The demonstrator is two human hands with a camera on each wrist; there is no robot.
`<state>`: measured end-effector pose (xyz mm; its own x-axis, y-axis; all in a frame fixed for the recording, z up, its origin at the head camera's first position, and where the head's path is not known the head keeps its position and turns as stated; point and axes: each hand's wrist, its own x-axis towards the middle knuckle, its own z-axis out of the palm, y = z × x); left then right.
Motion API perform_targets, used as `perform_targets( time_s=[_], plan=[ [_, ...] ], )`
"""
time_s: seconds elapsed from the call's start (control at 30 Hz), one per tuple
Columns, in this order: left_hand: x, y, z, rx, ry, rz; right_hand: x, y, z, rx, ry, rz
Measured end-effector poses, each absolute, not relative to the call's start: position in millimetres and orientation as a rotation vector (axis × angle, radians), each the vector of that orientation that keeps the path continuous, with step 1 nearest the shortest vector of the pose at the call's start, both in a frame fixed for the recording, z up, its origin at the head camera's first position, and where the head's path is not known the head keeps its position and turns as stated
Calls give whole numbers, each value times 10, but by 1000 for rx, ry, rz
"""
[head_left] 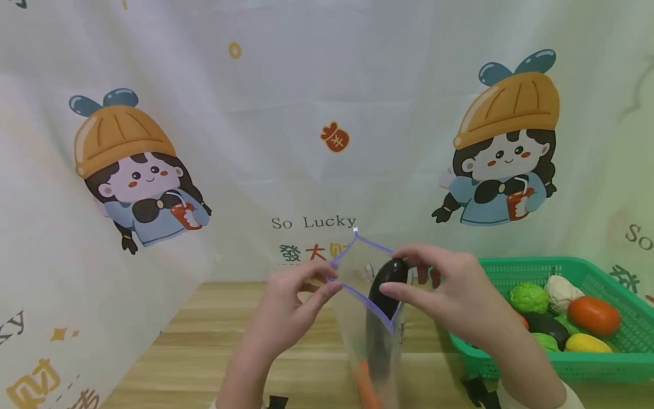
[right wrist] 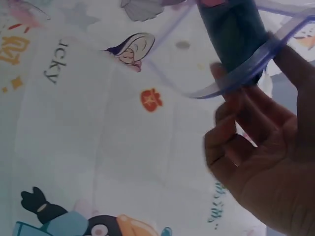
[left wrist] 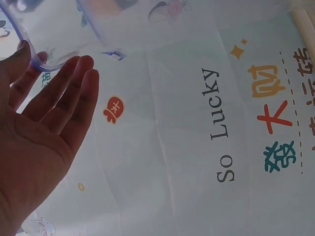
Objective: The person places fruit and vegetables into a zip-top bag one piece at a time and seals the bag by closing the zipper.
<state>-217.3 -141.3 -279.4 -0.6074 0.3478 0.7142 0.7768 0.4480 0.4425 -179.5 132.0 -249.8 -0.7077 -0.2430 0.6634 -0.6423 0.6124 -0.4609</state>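
Note:
A clear zip bag (head_left: 349,324) with a purple-edged mouth hangs upright in front of me, its mouth spread wide. My left hand (head_left: 293,307) pinches the left edge of that mouth between thumb and fingers. At the right side, my right hand (head_left: 449,292) grips the upper end of a dark eggplant (head_left: 392,272), thumb in front and fingers behind. Most of the eggplant stands inside the bag. Lower down in the bag shows an orange carrot (head_left: 368,386), cut off by the frame's bottom edge. The right wrist view has the eggplant (right wrist: 234,37) crossing the purple rim.
A green plastic basket (head_left: 603,358) stands on the wooden table (head_left: 204,346) at right. It contains several vegetables, among them a tomato-like red one (head_left: 594,316), a yellow one (head_left: 587,343) and a dark one (head_left: 545,328). A printed cloth (head_left: 286,142) hangs behind.

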Motion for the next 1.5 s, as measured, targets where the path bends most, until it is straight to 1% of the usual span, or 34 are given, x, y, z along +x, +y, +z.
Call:
perform_targets(
  time_s=[0.13, 0.27, 0.63, 1.03, 1.23, 1.33, 1.5],
  plan=[
    [-2165, -1388, -2795, -956, -2163, -1046, -1923, 1349, -2526, 669, -2570, 898],
    [-2165, -1377, -2771, -966, -2162, -1032, -1991, 1384, -2529, 683, -2670, 907],
    [-2168, -1419, -2779, -909, -2211, -1015, -2015, 1361, -2512, 617, -2686, 959],
    [-2195, -1471, -2776, -894, -2228, -1018, -2019, 1350, -2506, 649, -2669, 981],
    [-2197, -1474, -2802, -882, -2270, -1062, -2043, 1473, -2483, 633, -2626, 972],
    [-2215, -1464, -2835, -906, -2273, -1086, -2153, 1603, -2397, 635, -2622, 896],
    [-2248, -1484, -2863, -908, -2262, -1082, -2522, 1772, -2165, 686, -2753, 615]
  ],
)
